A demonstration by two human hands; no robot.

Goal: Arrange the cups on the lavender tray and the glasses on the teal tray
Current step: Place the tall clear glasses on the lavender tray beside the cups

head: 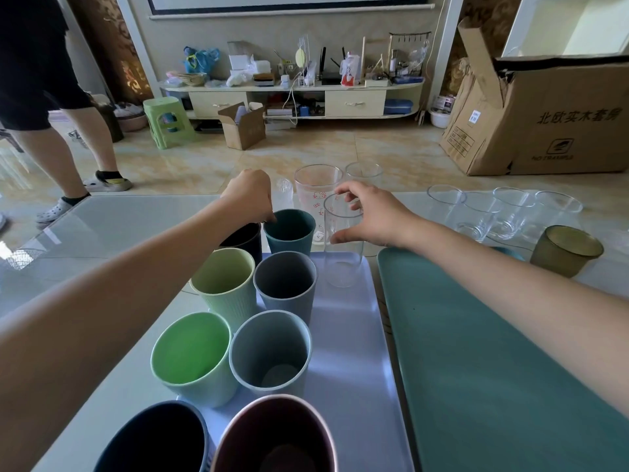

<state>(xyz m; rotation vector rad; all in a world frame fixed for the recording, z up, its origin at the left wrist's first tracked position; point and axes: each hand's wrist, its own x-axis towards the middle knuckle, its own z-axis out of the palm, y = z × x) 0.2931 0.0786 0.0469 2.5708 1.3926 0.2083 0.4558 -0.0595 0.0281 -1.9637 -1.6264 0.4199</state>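
Glass-topped table (102,233), tiled floor, TV cabinet upper center. Left hand (250,195) pinches black cup (243,238) rim at lavender tray (350,335) far edge. Right hand (369,212) grips clear glass (343,247), center frame, on the lavender tray's far right corner. Teal tray (493,352) right.

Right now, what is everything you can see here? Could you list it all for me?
lavender tray: one, lavender, middle of the table, holding cups.
teal tray: one, teal, to the right of it, bare.
cups: eight in two rows, greens, greys, navy, maroon, teal and black, on the left side of the lavender tray or at its far end.
tall glass: one, clear, far right of the lavender tray.
printed glass: one, clear with small pictures, behind the tall glass.
clear glasses: about four, on the table at far right.
olive tumbler: one, beside the teal tray.
cardboard box: one large, brown, on the floor.
left hand: at the black cup's rim.
right hand: grips the tall glass.
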